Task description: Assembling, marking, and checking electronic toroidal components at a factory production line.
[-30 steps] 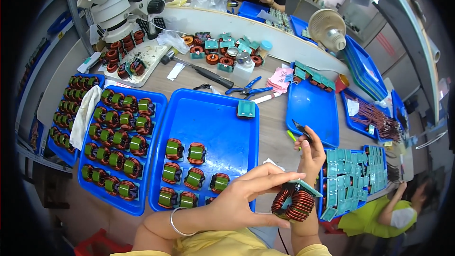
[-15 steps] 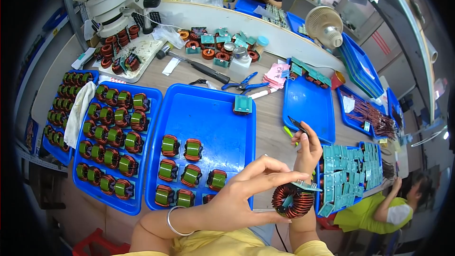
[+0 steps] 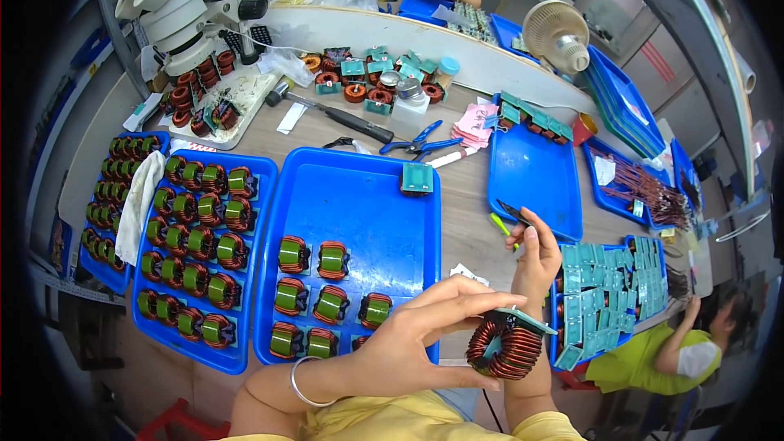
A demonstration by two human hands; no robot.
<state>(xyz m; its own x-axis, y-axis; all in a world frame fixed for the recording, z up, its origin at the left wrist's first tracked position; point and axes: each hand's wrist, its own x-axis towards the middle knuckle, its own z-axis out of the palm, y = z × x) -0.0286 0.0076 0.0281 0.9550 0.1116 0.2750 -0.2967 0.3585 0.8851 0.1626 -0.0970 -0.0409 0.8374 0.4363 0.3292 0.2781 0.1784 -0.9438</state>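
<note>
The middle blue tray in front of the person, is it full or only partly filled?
Partly filled. The middle blue tray holds coils only in its near half; the far half is bare except for one small green part.

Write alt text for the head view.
The left hand holds a copper-wound toroid coil with a teal base plate, while the right hand grips dark tweezers. Behind, blue trays hold rows of similar coils.

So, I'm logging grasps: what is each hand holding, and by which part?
Left hand pinches the copper-wound toroidal coil by its rim; right hand holds tweezers at their rear.
</note>
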